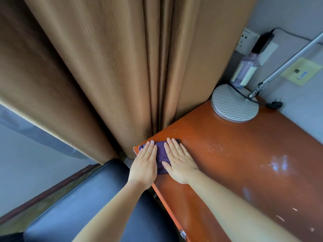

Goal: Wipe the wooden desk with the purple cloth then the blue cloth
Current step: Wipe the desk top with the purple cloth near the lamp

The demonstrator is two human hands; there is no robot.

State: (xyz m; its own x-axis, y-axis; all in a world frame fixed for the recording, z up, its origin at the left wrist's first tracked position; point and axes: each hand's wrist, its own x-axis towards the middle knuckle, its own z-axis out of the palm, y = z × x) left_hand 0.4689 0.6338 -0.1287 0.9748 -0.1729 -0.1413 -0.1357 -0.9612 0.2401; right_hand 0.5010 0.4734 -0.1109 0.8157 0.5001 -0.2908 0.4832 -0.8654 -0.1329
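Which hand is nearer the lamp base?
Right. The right hand presses flat on the purple cloth on the side towards the lamp base; the left hand presses the cloth's other side, at the desk corner.

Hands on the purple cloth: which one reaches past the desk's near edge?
The left hand; its heel overhangs the orange-brown wooden desk, unlike the right hand.

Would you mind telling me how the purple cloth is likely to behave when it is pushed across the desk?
The purple cloth looks soft and floppy, bunching between the left hand and right hand. It probably slides easily on the glossy desk, gathering the pale crumbs.
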